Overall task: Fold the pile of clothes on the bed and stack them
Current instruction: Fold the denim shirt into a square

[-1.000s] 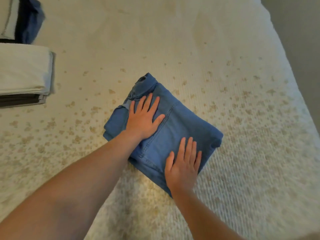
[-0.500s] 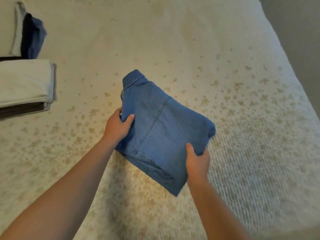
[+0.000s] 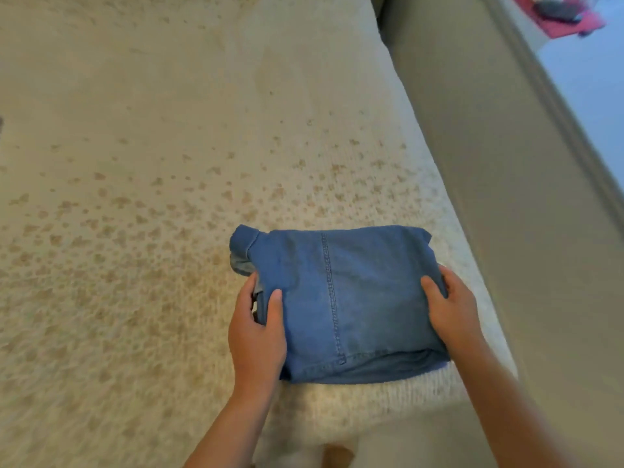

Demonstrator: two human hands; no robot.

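My fingers are curled around the two sides of the folded blue denim jeans [image 3: 337, 298], and I hold the bundle between both hands. On my left hand [image 3: 256, 336] the thumb lies flat on top of the blue cloth, and the other fingers wrap around the left edge and go under it, so I cannot see their tips. On my right hand [image 3: 450, 309] the thumb also rests on top, and the other fingers hug the right edge. The jeans are folded into a thick, square-ish pack with a line of stitching running down the middle. The pack sits near me, over the right part of the cream bedspread with small tan speckles [image 3: 152, 197]. I cannot tell if the pack touches the bed or is lifted a bit. To the right of the bed is a grey-beige floor [image 3: 489, 163], and far off in the right corner lies a blurry pink thing [image 3: 574, 20].
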